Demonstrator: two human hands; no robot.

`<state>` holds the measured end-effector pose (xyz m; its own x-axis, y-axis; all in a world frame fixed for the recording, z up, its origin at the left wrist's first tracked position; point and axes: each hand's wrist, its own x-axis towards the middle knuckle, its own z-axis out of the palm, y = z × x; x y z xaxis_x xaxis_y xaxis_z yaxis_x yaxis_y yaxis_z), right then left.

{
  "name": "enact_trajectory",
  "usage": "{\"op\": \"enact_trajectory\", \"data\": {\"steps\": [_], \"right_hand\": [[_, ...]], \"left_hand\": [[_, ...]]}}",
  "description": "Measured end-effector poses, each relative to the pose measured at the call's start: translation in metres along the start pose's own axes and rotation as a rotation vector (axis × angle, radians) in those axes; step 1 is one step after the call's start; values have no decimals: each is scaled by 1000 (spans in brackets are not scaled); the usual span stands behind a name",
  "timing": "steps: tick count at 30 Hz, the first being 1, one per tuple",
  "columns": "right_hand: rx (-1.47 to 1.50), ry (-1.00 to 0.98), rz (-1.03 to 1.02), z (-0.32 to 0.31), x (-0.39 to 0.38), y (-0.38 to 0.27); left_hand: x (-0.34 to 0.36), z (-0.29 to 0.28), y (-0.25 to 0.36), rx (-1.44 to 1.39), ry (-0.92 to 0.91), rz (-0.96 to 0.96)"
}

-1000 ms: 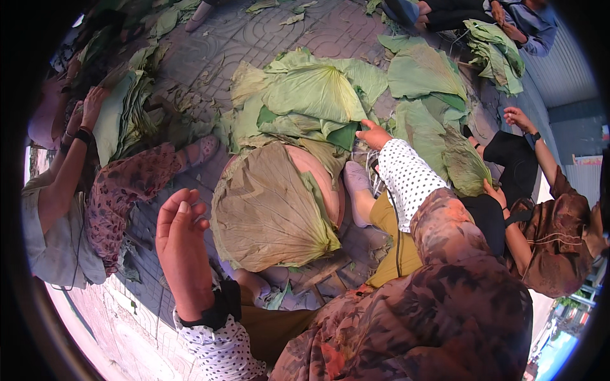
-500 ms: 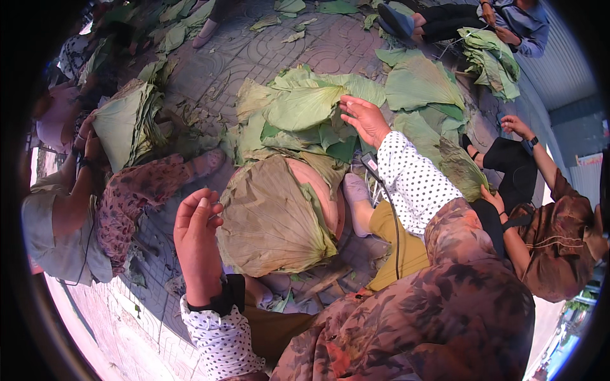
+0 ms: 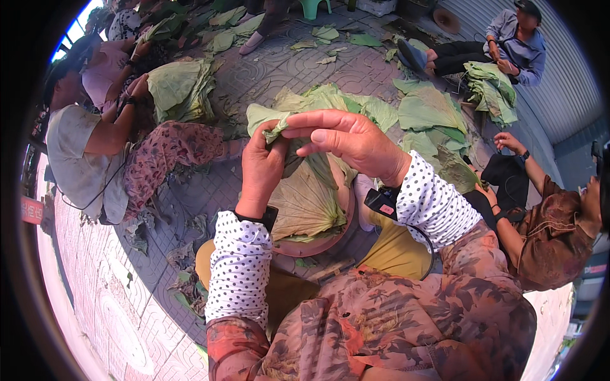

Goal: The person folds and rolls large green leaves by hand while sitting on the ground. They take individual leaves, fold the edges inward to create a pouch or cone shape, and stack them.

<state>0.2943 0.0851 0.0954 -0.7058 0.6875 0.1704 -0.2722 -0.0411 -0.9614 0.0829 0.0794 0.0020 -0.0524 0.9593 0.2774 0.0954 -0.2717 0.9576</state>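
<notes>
My left hand (image 3: 260, 165) is raised over the round pink container (image 3: 305, 252), its fingers closed on a pale green leaf (image 3: 262, 115) whose crumpled end shows at the fingertips. My right hand (image 3: 349, 143) hangs to its right with fingers apart and slightly curved, their tips at the crumpled leaf end; whether they touch it is hard to tell. Under both hands a dried, brownish-green leaf (image 3: 305, 200) lies on the container, partly hidden by my arms.
Leaf piles (image 3: 432, 108) lie beyond the container. Co-workers sit at left (image 3: 86, 152), right (image 3: 553, 235) and far right (image 3: 508, 44), some handling leaves. A green stool (image 3: 314, 9) stands at the back on the patterned pavement (image 3: 127, 298), beside a corrugated wall (image 3: 565, 89).
My left hand has moved up and right and now holds a leaf. My right hand has moved back from the leaf pile toward my left hand. The view has shifted.
</notes>
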Motion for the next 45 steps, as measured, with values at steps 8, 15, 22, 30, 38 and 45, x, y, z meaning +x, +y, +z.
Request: {"op": "enact_trajectory", "data": {"steps": [8, 15, 22, 30, 38, 45], "right_hand": [[-579, 38, 85, 12, -49, 62], [-1076, 113, -152, 99, -31, 151], [-595, 513, -200, 67, -3, 106], [-619, 293, 215, 41, -8, 36], [-465, 299, 430, 38, -16, 44], [-652, 132, 485, 78, 1, 31]], "left_hand": [[-25, -62, 21, -711, 301, -284], [-35, -87, -5, -945, 323, -292], [-53, -127, 1, -744, 437, -236], [-56, -163, -18, -781, 459, -230], [-81, -118, 36, 2, 168, 66], [-97, -87, 29, 478, -69, 391]]}}
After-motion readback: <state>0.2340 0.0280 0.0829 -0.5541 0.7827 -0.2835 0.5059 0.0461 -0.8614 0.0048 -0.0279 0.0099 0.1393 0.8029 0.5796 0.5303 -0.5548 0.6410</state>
